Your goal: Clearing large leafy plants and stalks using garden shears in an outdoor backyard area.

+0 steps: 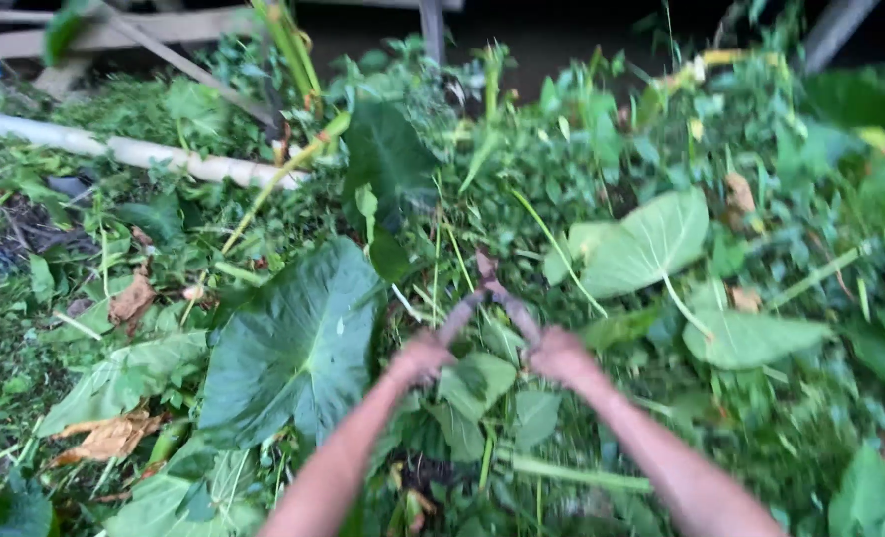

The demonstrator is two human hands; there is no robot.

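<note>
Both of my arms reach forward over a heap of cut green plants. My left hand (419,360) is closed around the left handle of a pair of garden shears (489,290). My right hand (559,355) grips the right handle. The two handles meet at a pivot, and the short rusty blades point away from me into the greenery. A big dark green heart-shaped leaf (298,348) lies just left of my left hand. A paler large leaf (646,244) lies to the upper right. The picture is blurred by motion.
A long pale pipe (134,151) lies across the ground at the upper left. Wooden planks (114,30) stand behind it. Dry brown leaves (109,436) lie at the lower left. Cut stalks (572,474) and thick foliage cover the ground all around.
</note>
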